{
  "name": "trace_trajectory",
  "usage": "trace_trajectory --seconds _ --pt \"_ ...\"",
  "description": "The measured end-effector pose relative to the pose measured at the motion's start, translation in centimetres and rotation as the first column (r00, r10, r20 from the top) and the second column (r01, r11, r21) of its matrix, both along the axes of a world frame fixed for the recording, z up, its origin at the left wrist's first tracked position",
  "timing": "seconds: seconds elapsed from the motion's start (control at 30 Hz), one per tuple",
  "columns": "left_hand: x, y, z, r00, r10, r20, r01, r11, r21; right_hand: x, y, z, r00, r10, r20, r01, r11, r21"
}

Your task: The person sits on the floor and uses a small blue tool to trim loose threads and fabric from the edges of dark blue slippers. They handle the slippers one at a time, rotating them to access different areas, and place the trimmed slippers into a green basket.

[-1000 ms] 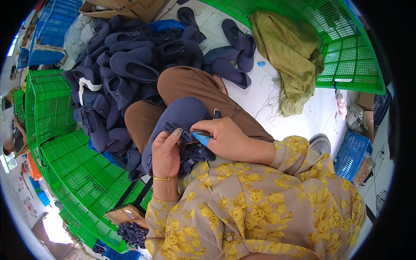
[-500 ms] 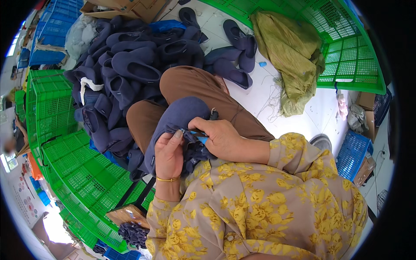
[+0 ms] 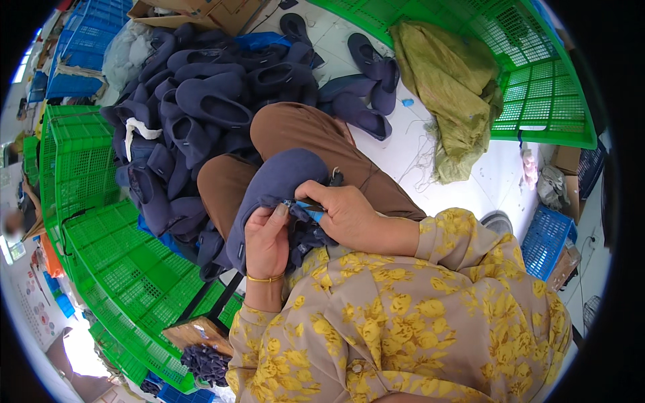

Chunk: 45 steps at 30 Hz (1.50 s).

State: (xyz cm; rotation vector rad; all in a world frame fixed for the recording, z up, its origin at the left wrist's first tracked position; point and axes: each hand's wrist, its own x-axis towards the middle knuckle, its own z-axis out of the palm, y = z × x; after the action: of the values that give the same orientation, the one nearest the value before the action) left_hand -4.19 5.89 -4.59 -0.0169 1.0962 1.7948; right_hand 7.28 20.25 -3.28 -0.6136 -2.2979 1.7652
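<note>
A dark navy slipper point(image 3: 290, 169) lies across my lap, toe pointing away and slightly right. My left hand point(image 3: 267, 236) pinches the fabric edge near its opening between thumb and fingers. Closed around a small blue-handled cutting tool, perhaps thread snips point(image 3: 310, 211), is my right hand point(image 3: 348, 213). The tool's dark tip meets the fabric right beside my left fingertips. Bunched dark trimmings or fabric point(image 3: 308, 236) sit below my hands, partly hidden by them. A small dark thing with a pale loop point(image 3: 336, 176) shows just beyond my right hand.
A big heap of navy slippers point(image 3: 208, 94) rises beyond my knees at left. Several more slippers point(image 3: 366, 111) lie on the white floor. Green crates point(image 3: 127, 248) flank me at left and far right point(image 3: 544, 94). An olive sack point(image 3: 447, 87) lies ahead right. A wooden board point(image 3: 198, 332) is at lower left.
My left hand has shifted slightly right, toward the tool. More of the tool's blue handle shows in my right hand. The slipper stays in nearly the same place.
</note>
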Motion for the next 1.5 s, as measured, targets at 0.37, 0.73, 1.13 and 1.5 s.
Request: trace_trajectory --seconds 0.37,0.73,1.13,1.5 --pt "0.6 0.6 0.7 0.999 -0.007 -0.041 0.006 1.0 -0.026 -0.3 -0.8 -0.3 0.994 -0.097 -0.048 0.09 0.988 -0.128" --pt "1.3 1.2 2.0 0.977 -0.035 -0.21 0.009 0.992 -0.125 -2.3 1.6 2.2 0.994 0.088 0.07 -0.096 0.989 0.115" --pt "1.1 1.3 2.4 0.95 -0.117 -0.29 0.044 0.968 -0.246 -3.7 4.9 3.3 0.896 -0.374 -0.239 0.184 0.803 -0.567" --pt "0.4 1.0 2.5 0.942 -0.138 -0.305 0.056 0.963 -0.263 6.5 26.7 13.8 0.495 -0.681 -0.54 0.352 0.725 -0.593"
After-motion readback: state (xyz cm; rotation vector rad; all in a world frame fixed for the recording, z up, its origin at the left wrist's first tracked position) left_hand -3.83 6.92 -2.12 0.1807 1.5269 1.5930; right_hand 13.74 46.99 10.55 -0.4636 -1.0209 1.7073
